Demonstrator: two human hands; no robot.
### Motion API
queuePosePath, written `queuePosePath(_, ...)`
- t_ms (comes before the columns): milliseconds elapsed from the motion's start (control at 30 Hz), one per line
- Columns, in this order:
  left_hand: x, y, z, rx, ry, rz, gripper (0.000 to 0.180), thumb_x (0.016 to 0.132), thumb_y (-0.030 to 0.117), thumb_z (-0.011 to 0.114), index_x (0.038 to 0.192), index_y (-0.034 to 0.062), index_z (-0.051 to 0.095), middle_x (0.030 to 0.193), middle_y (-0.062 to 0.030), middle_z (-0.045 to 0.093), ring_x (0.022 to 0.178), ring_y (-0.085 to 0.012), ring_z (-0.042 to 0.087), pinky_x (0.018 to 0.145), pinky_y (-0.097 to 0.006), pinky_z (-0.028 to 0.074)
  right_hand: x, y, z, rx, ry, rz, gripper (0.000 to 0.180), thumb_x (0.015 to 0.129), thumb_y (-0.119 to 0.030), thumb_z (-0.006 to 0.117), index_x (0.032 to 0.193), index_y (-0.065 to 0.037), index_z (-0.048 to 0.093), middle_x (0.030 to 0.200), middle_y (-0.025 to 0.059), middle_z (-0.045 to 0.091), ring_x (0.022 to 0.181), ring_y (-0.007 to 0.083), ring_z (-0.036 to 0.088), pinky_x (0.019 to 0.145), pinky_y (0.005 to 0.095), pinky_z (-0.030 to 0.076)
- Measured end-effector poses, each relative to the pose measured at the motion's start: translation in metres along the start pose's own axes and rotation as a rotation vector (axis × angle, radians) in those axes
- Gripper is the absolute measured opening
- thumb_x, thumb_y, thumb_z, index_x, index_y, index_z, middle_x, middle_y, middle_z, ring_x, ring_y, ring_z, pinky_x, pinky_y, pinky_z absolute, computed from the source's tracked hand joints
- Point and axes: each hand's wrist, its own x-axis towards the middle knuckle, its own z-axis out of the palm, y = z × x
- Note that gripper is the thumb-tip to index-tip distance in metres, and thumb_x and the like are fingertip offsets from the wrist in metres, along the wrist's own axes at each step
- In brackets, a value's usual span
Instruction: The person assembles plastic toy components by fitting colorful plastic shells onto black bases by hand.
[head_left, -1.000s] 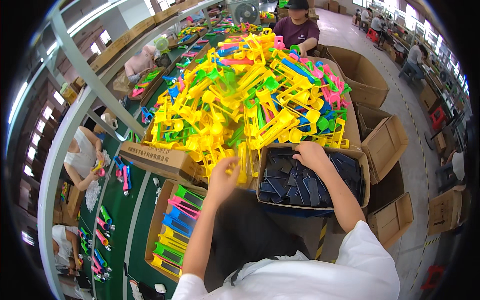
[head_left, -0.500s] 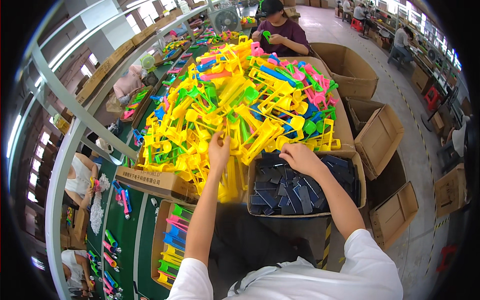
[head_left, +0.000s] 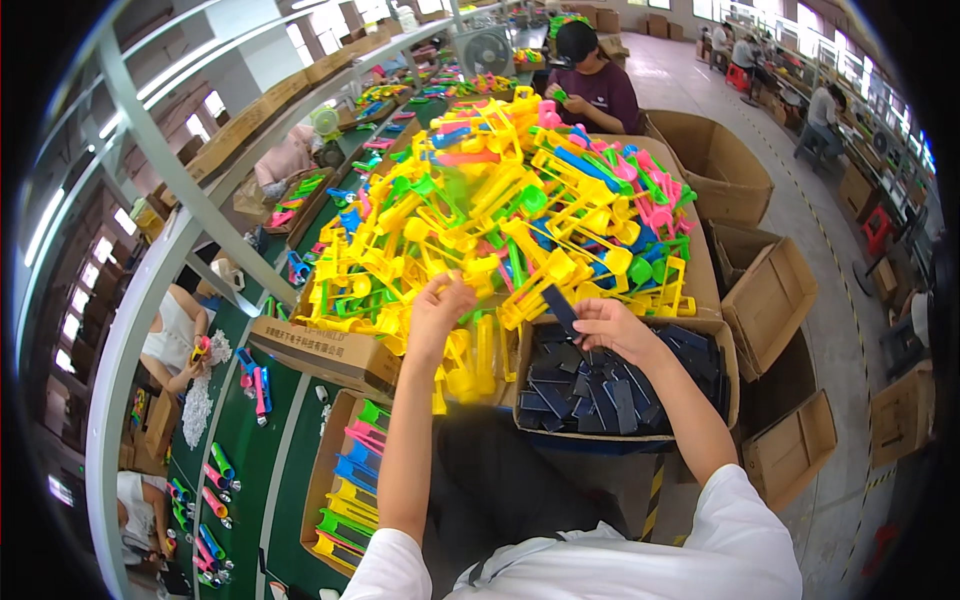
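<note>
My right hand (head_left: 610, 328) pinches a dark blue flat rectangular strip (head_left: 559, 308), tilted above the near edge of the colourful pile. Beneath that hand sits a cardboard box (head_left: 733, 395) holding many similar dark strips (head_left: 622, 402). My left hand (head_left: 438, 312) is at the near side of a large heap of plastic parts (head_left: 500, 215), mostly yellow with green, blue and pink ones. Its fingers are curled together against yellow parts; what lies between them, if anything, I cannot make out. Blurred yellow pieces (head_left: 465, 370) lie between my forearms.
Lower left, a carton (head_left: 318, 470) holds a row of coloured parts beside a green conveyor table (head_left: 285, 420). A white metal frame (head_left: 140, 290) rises at the left. Opposite, a co-worker (head_left: 597, 85) handles a green piece. Open cartons (head_left: 765, 300) stand along the right.
My right hand has come up slightly from the box of strips, and a dark strip now shows in its fingers. My left hand's fingers have turned inward. The whole view has shifted slightly.
</note>
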Motion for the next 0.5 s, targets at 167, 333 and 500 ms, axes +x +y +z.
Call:
queuePosePath(167,0.007,-0.018,-0.013,0.301,-0.042,-0.031,0.037,0.096,0.024,0.08,0.114,-0.0065,0.068,0.077,0.0006,0.071,0.068,-0.0075,0.063,0.063,-0.025,0.048,-0.001,0.004,0.005,0.304,-0.1,0.11,0.021,0.096,-0.009,0.068,0.117,-0.005,0.064,0.104,0.0065,0.072,0.09,0.0176,0.071,0.081,0.0326,0.058)
queuePosePath(333,0.022,-0.048,-0.023,0.714,0.045,0.186,0.033,0.105,0.029,0.07,0.097,-0.0024,0.07,0.072,0.0063,0.063,0.064,-0.0001,0.045,0.056,-0.023,0.035,0.0,0.012,0.001,0.358,-0.156,0.113,0.02,0.093,-0.012,0.063,0.111,-0.003,0.065,0.107,0.0144,0.072,0.088,0.0202,0.069,0.078,0.0346,0.056)
queuePosePath(500,0.03,-0.058,-0.052,0.351,0.066,0.113,0.035,0.113,0.032,0.055,0.108,0.0013,0.072,0.091,0.0055,0.069,0.082,-0.0006,0.057,0.072,-0.021,0.044,0.001,0.005,0.019,0.23,-0.061,0.065,0.02,0.091,-0.013,0.063,0.107,-0.001,0.068,0.108,0.0144,0.073,0.088,0.0197,0.069,0.077,0.0323,0.055)
